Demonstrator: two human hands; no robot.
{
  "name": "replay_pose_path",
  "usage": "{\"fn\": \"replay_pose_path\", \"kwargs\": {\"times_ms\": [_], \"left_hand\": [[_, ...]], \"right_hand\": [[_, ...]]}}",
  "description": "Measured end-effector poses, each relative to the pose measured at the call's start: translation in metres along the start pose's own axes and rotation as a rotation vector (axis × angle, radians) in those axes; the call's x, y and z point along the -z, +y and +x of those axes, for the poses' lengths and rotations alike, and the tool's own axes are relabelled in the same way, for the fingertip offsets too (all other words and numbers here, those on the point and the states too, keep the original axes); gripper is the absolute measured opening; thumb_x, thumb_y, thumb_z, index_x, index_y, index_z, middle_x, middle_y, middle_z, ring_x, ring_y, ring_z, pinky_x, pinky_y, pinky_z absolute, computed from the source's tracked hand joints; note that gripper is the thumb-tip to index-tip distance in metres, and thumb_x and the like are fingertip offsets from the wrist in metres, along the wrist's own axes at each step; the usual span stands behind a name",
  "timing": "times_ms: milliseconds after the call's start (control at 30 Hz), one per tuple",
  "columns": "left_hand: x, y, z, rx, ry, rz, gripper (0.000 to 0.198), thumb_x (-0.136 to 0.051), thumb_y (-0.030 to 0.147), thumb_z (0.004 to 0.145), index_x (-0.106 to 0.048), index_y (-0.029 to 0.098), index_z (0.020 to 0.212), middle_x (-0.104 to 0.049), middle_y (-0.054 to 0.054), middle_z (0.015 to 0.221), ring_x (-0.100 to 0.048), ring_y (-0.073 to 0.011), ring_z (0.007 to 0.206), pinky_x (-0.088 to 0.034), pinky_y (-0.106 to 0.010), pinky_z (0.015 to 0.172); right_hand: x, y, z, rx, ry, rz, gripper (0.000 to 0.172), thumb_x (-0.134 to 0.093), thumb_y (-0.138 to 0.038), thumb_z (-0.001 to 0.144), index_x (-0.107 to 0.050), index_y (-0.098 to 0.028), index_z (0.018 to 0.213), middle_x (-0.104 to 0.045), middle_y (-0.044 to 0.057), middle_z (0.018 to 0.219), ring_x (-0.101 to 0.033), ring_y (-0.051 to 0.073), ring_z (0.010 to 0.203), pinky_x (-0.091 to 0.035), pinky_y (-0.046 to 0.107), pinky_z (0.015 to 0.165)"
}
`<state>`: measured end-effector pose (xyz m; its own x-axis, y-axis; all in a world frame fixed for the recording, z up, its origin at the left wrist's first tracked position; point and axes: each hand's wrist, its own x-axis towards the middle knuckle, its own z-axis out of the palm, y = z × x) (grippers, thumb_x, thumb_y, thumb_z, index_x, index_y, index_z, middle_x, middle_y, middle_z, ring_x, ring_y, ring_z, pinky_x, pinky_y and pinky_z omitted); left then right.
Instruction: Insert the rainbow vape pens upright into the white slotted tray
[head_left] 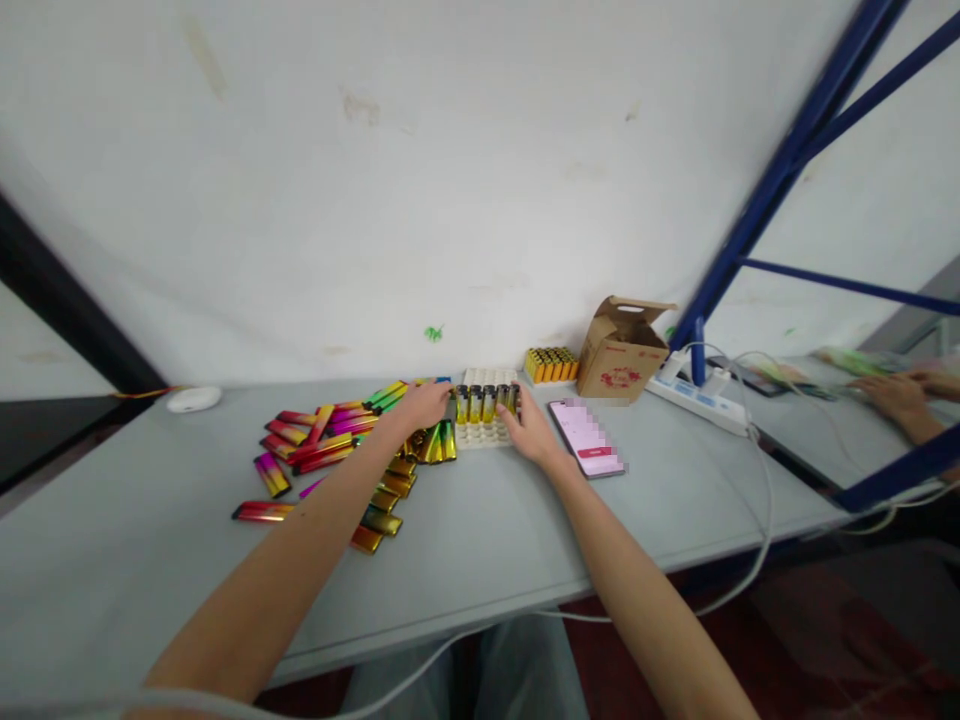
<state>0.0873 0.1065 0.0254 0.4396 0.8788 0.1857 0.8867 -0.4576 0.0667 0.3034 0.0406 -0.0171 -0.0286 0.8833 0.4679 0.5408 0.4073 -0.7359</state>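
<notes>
Head view: I've got the grey table [487, 540] across the lower frame, shiny heap [324, 458] left of centre, pale tray [484, 438] dead centre. Right hand [530, 428], right of centre, is clamped on the row of yellow-black pieces [476, 405], mid-frame at the tray. Left hand [427, 405], left of it: fingers bunched, can't tell grip.

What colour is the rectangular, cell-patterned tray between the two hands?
Off-white; the rectangular tray shows best in the head view.
</notes>
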Motion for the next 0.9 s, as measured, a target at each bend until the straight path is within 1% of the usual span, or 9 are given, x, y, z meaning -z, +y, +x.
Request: {"fn": "replay_pose_path", "kwargs": {"times_ms": [100,200,300,400,567,700,767,833,900], "left_hand": [[0.003,0.001,-0.001,0.004,-0.012,0.015,0.036,-0.033,0.027,0.095,-0.067,0.018,0.098,-0.070,-0.013,0.106,-0.064,-0.0273,0.102,-0.045,-0.041,0.092],[0.004,0.001,-0.001,0.018,0.000,0.014,0.032,-0.036,0.025,0.093,-0.068,0.017,0.090,-0.071,-0.013,0.100,-0.065,-0.0270,0.097,-0.046,-0.039,0.089],[0.000,-0.001,0.000,0.028,0.016,-0.012,0.026,-0.042,0.023,0.089,-0.067,0.016,0.096,-0.071,-0.013,0.102,-0.065,-0.0259,0.095,-0.046,-0.036,0.086],[-0.003,-0.006,0.001,0.017,0.014,-0.053,0.024,-0.048,0.022,0.087,-0.065,0.018,0.103,-0.071,-0.010,0.102,-0.065,-0.0233,0.093,-0.047,-0.032,0.083],[-0.005,-0.009,0.005,0.007,0.028,-0.123,0.020,-0.053,0.019,0.081,-0.068,0.020,0.094,-0.072,-0.006,0.091,-0.065,-0.0225,0.088,-0.046,-0.030,0.081],[-0.008,-0.009,0.007,0.006,0.088,-0.180,0.019,-0.056,0.013,0.075,-0.069,0.020,0.086,-0.071,-0.007,0.086,-0.065,-0.0234,0.087,-0.047,-0.031,0.083],[-0.009,-0.010,0.007,0.011,0.140,-0.212,0.018,-0.056,0.014,0.075,-0.070,0.020,0.085,-0.070,-0.008,0.089,-0.065,-0.0239,0.088,-0.048,-0.032,0.084],[-0.008,-0.011,0.005,0.031,0.210,-0.240,0.020,-0.053,0.017,0.079,-0.070,0.019,0.090,-0.070,-0.009,0.094,-0.064,-0.0243,0.091,-0.048,-0.034,0.086],[-0.003,-0.013,-0.001,0.064,0.293,-0.261,0.026,-0.048,0.020,0.084,-0.068,0.017,0.100,-0.068,-0.011,0.101,-0.063,-0.0239,0.095,-0.048,-0.036,0.089]], "right_hand": [[-0.001,0.003,0.001,0.035,0.018,0.009,0.056,-0.050,-0.036,0.089,-0.039,-0.012,0.138,-0.048,0.019,0.138,-0.045,0.028,0.130,-0.033,0.047,0.111],[-0.001,0.005,0.002,0.064,0.021,0.015,0.052,-0.051,-0.034,0.089,-0.042,-0.015,0.136,-0.050,0.017,0.135,-0.045,0.027,0.128,-0.034,0.046,0.110],[-0.001,0.008,0.003,0.082,0.021,0.019,0.050,-0.053,-0.034,0.088,-0.043,-0.017,0.135,-0.051,0.016,0.133,-0.047,0.027,0.125,-0.037,0.047,0.108],[-0.001,0.009,0.003,0.086,0.003,0.011,0.052,-0.054,-0.034,0.088,-0.043,-0.016,0.135,-0.051,0.016,0.132,-0.048,0.027,0.124,-0.038,0.046,0.106],[0.000,0.008,0.003,0.091,0.000,-0.003,0.052,-0.054,-0.033,0.087,-0.043,-0.013,0.134,-0.051,0.017,0.131,-0.046,0.027,0.125,-0.035,0.046,0.109],[0.000,0.008,0.003,0.097,0.000,0.018,0.053,-0.055,-0.034,0.087,-0.043,-0.016,0.136,-0.052,0.016,0.131,-0.046,0.028,0.125,-0.036,0.047,0.109],[0.000,0.010,0.003,0.096,-0.008,0.022,0.054,-0.056,-0.034,0.087,-0.043,-0.016,0.136,-0.052,0.016,0.131,-0.047,0.028,0.125,-0.036,0.047,0.108],[-0.001,0.012,0.003,0.091,-0.012,0.019,0.055,-0.055,-0.035,0.087,-0.042,-0.017,0.137,-0.051,0.016,0.133,-0.046,0.029,0.125,-0.036,0.048,0.109],[-0.003,0.015,0.003,0.079,-0.005,0.019,0.060,-0.055,-0.036,0.086,-0.038,-0.017,0.140,-0.049,0.017,0.135,-0.046,0.028,0.126,-0.035,0.049,0.109]]}}
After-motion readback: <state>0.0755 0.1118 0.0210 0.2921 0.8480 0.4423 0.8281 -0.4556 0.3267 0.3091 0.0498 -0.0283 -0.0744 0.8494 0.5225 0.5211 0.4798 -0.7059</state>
